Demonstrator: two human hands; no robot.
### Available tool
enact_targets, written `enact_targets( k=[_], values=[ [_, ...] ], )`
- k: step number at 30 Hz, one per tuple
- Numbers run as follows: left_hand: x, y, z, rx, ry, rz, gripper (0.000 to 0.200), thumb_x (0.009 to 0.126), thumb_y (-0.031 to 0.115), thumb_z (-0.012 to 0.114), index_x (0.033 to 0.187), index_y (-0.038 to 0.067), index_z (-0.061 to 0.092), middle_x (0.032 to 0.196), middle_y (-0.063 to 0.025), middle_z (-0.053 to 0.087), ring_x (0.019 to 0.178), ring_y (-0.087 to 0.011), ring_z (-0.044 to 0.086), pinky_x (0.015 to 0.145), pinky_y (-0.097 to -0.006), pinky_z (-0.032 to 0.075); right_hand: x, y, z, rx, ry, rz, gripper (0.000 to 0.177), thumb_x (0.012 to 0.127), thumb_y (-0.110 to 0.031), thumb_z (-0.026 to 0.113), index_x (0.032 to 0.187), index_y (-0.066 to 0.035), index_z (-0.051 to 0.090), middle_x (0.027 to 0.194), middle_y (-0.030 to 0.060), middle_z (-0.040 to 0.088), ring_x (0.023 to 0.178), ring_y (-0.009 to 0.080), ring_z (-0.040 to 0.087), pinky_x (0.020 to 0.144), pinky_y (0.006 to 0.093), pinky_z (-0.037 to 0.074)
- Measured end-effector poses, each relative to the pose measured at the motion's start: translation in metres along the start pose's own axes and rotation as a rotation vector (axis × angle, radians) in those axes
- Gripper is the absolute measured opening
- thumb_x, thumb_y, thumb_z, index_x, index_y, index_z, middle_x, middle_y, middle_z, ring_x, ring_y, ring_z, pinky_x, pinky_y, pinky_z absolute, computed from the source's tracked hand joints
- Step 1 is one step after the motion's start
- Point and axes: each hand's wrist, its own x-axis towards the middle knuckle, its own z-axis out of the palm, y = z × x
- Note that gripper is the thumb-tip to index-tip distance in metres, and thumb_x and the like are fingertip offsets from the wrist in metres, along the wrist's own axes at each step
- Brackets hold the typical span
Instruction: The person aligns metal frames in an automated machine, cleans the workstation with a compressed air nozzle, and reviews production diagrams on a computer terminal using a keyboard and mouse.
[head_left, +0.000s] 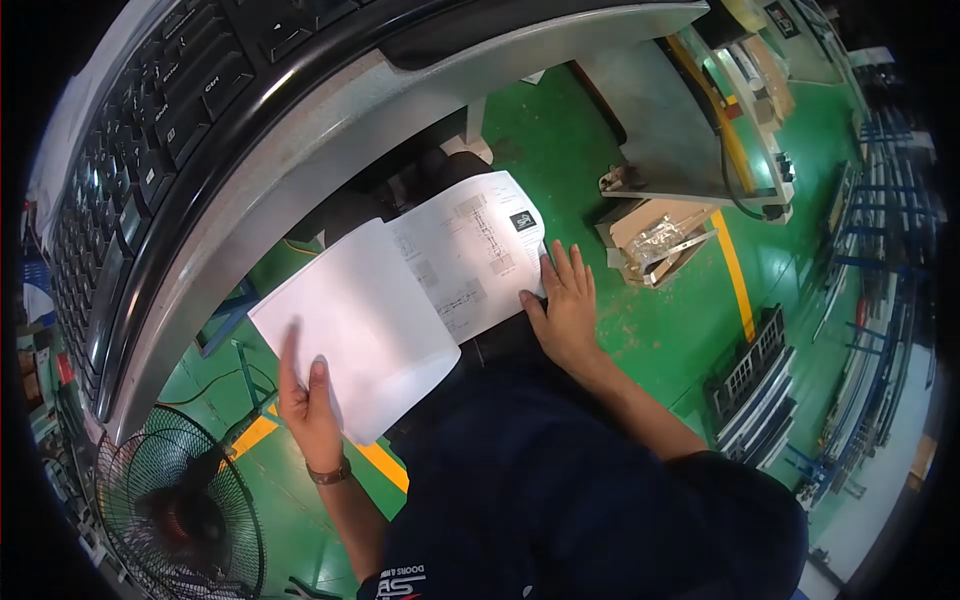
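Note:
An open booklet of white sheets rests over my lap. Its left side is blank, while the right page carries small technical drawings and a black square mark. My left hand grips the booklet's lower left edge, thumb on top of the paper; some of its fingers are hidden. At the opposite edge, my right hand touches the booklet with fingers stretched out and thumb apart. A dark band circles my left wrist.
A black keyboard sits on the grey-edged desk ahead. A black fan stands lower left. An open cardboard box lies on the green floor. Racks of long profiles line the right side.

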Motion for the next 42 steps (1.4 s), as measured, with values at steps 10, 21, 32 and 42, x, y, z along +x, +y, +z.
enact_targets(
  k=[10, 21, 32, 42],
  values=[
    [0.006, -0.030, -0.004, -0.059, -0.077, -0.109, 0.053, 0.104, 0.044, 0.065, 0.128, -0.004, 0.068, 0.129, -0.0107, 0.069, 0.118, -0.0188, 0.062, 0.105, -0.0329, 0.046, 0.001, -0.089, 0.008, 0.340, -0.251, -0.805, 0.065, 0.098, -0.031, 0.069, 0.159, -0.022, 0.047, 0.164, 0.0137, 0.041, 0.152, 0.0419, 0.035, 0.125, 0.0617, 0.026],
    [0.006, -0.021, -0.014, -0.250, -0.113, -0.135, 0.044, 0.102, 0.025, 0.072, 0.134, -0.004, 0.062, 0.123, -0.0084, 0.069, 0.110, -0.0157, 0.064, 0.097, -0.0304, 0.050, 0.004, -0.127, 0.011, 0.410, -0.553, -1.018, 0.075, 0.101, -0.056, 0.059, 0.164, -0.023, 0.036, 0.160, 0.0087, 0.048, 0.155, 0.0333, 0.032, 0.128, 0.0644, 0.008],
    [0.018, -0.056, -0.056, -0.084, 0.170, -0.314, 0.015, 0.100, 0.017, 0.074, 0.102, 0.002, 0.075, 0.085, 0.0058, 0.069, 0.074, -0.0024, 0.051, 0.068, -0.0212, 0.041, 0.041, -0.105, 0.004, 0.508, -0.197, -0.627, 0.081, 0.095, -0.039, 0.074, 0.159, -0.004, 0.039, 0.158, 0.0247, 0.044, 0.148, 0.0419, 0.040, 0.125, 0.0523, 0.028],
    [0.027, -0.070, -0.036, 0.255, 0.289, 0.076, 0.051, 0.098, 0.013, 0.071, 0.145, 0.000, 0.055, 0.147, -0.0183, 0.059, 0.135, -0.0324, 0.056, 0.113, -0.0444, 0.044, 0.092, 0.021, -0.018, 0.733, -0.190, 0.346, 0.068, 0.090, -0.024, 0.084, 0.142, 0.008, 0.054, 0.121, 0.0170, 0.073, 0.105, 0.0224, 0.070, 0.093, 0.0340, 0.054]
  ],
)
